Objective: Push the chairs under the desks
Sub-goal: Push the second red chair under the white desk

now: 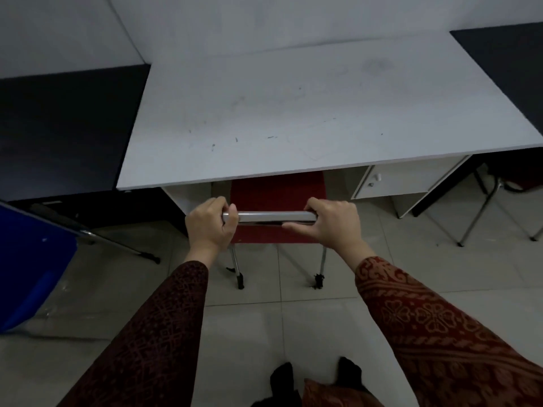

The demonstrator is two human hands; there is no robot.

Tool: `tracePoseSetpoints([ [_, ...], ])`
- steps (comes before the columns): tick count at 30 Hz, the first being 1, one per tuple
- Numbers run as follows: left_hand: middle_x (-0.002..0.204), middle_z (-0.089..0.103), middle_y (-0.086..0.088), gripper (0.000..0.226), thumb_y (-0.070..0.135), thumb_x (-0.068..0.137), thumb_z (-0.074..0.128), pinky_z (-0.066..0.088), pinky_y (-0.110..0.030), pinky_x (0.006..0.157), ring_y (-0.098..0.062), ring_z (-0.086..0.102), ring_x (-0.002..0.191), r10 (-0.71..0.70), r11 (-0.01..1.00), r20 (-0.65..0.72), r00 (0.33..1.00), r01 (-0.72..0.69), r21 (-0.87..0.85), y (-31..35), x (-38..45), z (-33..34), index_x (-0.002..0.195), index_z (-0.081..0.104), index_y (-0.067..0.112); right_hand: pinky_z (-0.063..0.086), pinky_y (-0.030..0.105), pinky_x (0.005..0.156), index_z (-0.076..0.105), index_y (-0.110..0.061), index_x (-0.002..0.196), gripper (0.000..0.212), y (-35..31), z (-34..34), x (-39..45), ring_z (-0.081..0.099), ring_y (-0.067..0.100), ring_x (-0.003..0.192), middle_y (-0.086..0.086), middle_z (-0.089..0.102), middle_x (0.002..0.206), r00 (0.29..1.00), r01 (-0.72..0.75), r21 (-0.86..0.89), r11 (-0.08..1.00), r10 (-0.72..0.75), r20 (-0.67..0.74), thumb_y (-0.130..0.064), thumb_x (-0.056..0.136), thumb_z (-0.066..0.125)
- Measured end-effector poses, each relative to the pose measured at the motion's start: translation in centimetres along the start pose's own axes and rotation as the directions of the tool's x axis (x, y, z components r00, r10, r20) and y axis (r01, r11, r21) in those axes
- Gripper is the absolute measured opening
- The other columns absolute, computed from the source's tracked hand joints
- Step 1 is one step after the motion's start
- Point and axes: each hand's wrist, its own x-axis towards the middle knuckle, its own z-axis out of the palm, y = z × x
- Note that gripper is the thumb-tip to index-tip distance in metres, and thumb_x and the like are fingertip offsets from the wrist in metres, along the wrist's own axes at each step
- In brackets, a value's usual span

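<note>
Dark socked feet (314,380) at 6 o'clock, on pale floor tiles (241,333). Patterned red-brown sleeves (435,327) run up from both lower corners to the centre.

L hand (210,223) is wrapped round the left end of a chrome top bar (274,216), fingers curled over it, thumb side on the near face. R hand (335,223) is on the bar's right end, fingers hooked over the top, thumb stretched along the near edge below. Both are closed on the bar, apart from each other, w/ bare chrome showing between them.

That bar is the back rail of the red chair (277,190), dead centre. Its seat sits partly under the front edge of the white desk (293,98); the back part of the seat and the two rear legs (238,271) w/ dark feet are out on the tiles, at approx 6 o'clock from the desk edge.

Under the desk at 3 o'clock from the chair: a white drawer unit (393,180) w/ a small knob. At 9 o'clock a blue chair (26,265), chrome frame, only partly in frame. At 3 o'clock, far right, thin metal legs (482,212) of another chair, prob. red-seated, mostly hidden in shadow.

Beyond: dark desk (67,127) at 10 o'clock, butted against the white one; another dark desktop (508,63) at 2 o'clock. White wall (264,16) at 12.
</note>
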Motion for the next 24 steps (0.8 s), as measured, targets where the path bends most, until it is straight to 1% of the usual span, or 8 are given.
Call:
tracePoseSetpoints([
  [2,0.050,0.043,-0.001,0.041,0.037,0.084,0.034,0.016,-0.023,0.045,-0.015,0.036,0.045,0.003,1.000,-0.008,1.000,-0.003,0.000,-0.6,2.0,0.8,0.056,0.047,0.010,0.027,0.020,0.043,0.056,-0.014,0.058,0.069,0.6,0.8,2.1,0.047,0.016,0.036,-0.003,0.050,0.042,1.000,-0.016,-0.018,1.000,0.016,0.006,-0.082,0.064,0.049],
  [4,0.051,0.042,0.001,0.041,0.037,0.085,0.034,0.015,-0.020,0.042,-0.015,0.036,0.045,0.000,1.000,-0.010,1.000,0.000,-0.008,-1.0,3.9,1.9,0.057,0.047,0.011,0.028,0.020,0.044,0.056,-0.014,0.059,0.073,1.6,1.4,4.1,0.050,0.018,0.037,-0.003,0.051,0.043,1.000,-0.022,-0.026,0.999,0.023,0.012,-0.086,0.064,0.046],
  [6,0.052,0.041,0.003,0.039,0.037,0.085,0.034,0.017,-0.022,0.043,-0.016,0.037,0.044,-0.006,1.000,-0.010,1.000,0.006,-0.011,-1.3,5.6,2.9,0.058,0.046,0.013,0.029,0.021,0.045,0.056,-0.014,0.060,0.075,2.6,2.1,5.9,0.050,0.019,0.038,-0.002,0.051,0.043,1.000,-0.021,-0.032,0.999,0.021,0.005,-0.087,0.064,0.041],
  [8,0.052,0.041,0.004,0.039,0.037,0.085,0.033,0.021,-0.023,0.046,-0.018,0.038,0.045,-0.024,1.000,-0.002,1.000,0.024,-0.016,-1.5,7.6,4.0,0.058,0.046,0.012,0.031,0.022,0.044,0.056,-0.013,0.060,0.073,3.7,2.7,8.1,0.050,0.020,0.038,-0.001,0.053,0.043,1.000,-0.011,-0.028,1.000,0.012,0.016,-0.085,0.064,0.046],
  [12,0.050,0.038,0.004,0.038,0.034,0.084,0.035,0.012,-0.020,0.043,-0.017,0.033,0.042,-0.009,1.000,-0.019,1.000,0.008,-0.027,-0.9,10.5,5.2,0.055,0.044,0.012,0.034,0.024,0.043,0.050,-0.011,0.060,0.071,5.8,3.0,11.4,0.049,0.022,0.036,0.001,0.051,0.042,0.999,0.035,-0.018,0.999,-0.034,0.029,-0.082,0.065,0.050],
  [17,0.046,0.042,-0.001,0.040,0.033,0.084,0.036,0.013,-0.016,0.044,-0.015,0.033,0.042,0.013,0.999,-0.012,1.000,-0.014,-0.049,0.1,10.7,6.0,0.053,0.046,0.009,0.034,0.026,0.038,0.051,-0.010,0.060,0.064,7.7,2.9,11.6,0.046,0.020,0.035,0.001,0.053,0.044,0.993,0.112,-0.020,0.993,-0.112,0.027,-0.073,0.066,0.062],
  [21,0.047,0.046,-0.004,0.042,0.035,0.084,0.035,0.023,-0.022,0.045,-0.017,0.037,0.041,-0.013,0.998,-0.011,1.000,0.012,-0.058,0.4,10.6,6.1,0.055,0.047,0.008,0.034,0.025,0.038,0.051,-0.010,0.060,0.063,8.1,2.8,11.6,0.046,0.020,0.036,0.001,0.054,0.045,0.990,0.141,-0.038,0.989,-0.141,0.015,-0.071,0.064,0.067],
  [24,0.048,0.045,-0.003,0.042,0.035,0.085,0.035,0.024,-0.023,0.045,-0.017,0.037,0.042,-0.039,0.997,-0.023,0.999,0.037,-0.066,0.6,10.1,5.8,0.055,0.047,0.009,0.029,0.023,0.041,0.051,-0.011,0.064,0.066,7.8,2.6,11.2,0.047,0.020,0.040,0.001,0.055,0.050,0.988,0.151,-0.031,0.988,-0.150,0.048,-0.076,0.069,0.056],
])
